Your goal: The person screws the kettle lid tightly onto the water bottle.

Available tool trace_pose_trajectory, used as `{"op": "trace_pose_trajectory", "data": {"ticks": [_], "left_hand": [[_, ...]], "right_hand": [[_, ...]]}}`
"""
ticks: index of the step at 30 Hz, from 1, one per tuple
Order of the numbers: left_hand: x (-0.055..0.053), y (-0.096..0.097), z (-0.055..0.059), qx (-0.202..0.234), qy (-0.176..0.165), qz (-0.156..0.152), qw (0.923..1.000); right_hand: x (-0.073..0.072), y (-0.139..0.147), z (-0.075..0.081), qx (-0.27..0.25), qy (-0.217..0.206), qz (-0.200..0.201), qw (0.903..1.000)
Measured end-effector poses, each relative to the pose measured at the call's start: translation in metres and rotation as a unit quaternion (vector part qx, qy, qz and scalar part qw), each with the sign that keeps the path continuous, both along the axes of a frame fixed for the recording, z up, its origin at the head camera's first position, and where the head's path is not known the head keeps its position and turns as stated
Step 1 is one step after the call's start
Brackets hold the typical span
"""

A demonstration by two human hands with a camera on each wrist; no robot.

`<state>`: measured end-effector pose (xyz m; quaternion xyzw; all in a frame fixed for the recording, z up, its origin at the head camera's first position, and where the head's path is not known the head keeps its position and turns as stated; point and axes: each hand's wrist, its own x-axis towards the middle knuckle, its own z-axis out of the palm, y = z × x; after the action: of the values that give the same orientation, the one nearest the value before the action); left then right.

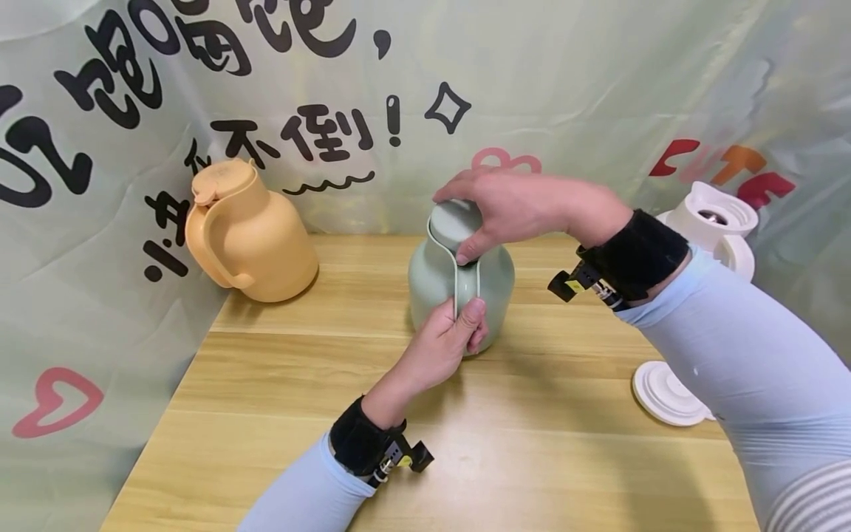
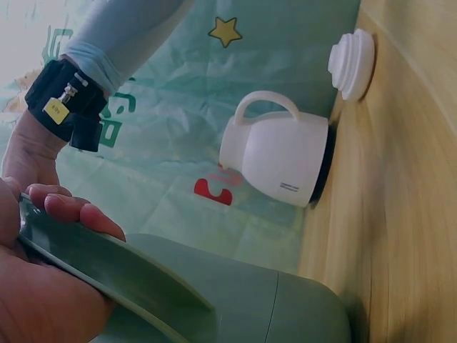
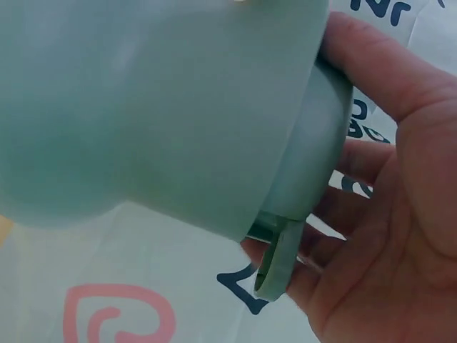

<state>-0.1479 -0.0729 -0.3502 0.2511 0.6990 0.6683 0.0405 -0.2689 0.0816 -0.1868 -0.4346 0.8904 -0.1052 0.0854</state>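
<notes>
At left: orange jug (image 1: 282,247), upright on the counter (image 1: 266,414), orange lid (image 1: 222,179) in place. At centre: green jug (image 1: 428,281), upright on the counter. Left hand (image 1: 448,332): wrapped around the green handle (image 1: 468,281) on the near side. Right hand (image 1: 512,207): gripping the green lid (image 1: 455,224) at the mouth, thumb on the near edge; cannot tell whether fully seated. At right: white jug (image 1: 701,209), far, top open; white lid (image 1: 668,395), nearer, on the counter. Possible faults: tipping of the green jug, from a loose hold on the handle; jamming or slipping of the green lid, from uneven force at one edge. Count: jugs, three; lids, three; hands, two.
</notes>
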Motion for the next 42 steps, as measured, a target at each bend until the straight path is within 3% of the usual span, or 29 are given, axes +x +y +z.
{"op": "trace_pose_trajectory", "data": {"ticks": [8, 16, 27, 35, 42], "left_hand": [[0.0, 0.0, -0.001, -0.002, 0.001, -0.001, 1.0], [0.0, -0.001, -0.001, -0.006, 0.008, 0.003, 0.9999], [-0.001, -0.001, -0.002, -0.005, 0.01, 0.004, 0.9999], [-0.002, -0.001, -0.003, -0.002, 0.008, 0.002, 1.0], [-0.001, -0.001, -0.002, -0.005, 0.004, 0.003, 1.0]], "right_hand": [[0.006, 0.008, 0.008, 0.03, -0.025, -0.042, 0.9983], [0.004, 0.008, 0.013, 0.04, 0.01, -0.057, 0.9975], [0.001, 0.005, 0.011, 0.034, 0.042, -0.129, 0.9901], [0.006, -0.002, 0.017, 0.032, 0.009, -0.08, 0.9962], [0.004, -0.006, 0.016, 0.044, 0.016, -0.087, 0.9951]]}}
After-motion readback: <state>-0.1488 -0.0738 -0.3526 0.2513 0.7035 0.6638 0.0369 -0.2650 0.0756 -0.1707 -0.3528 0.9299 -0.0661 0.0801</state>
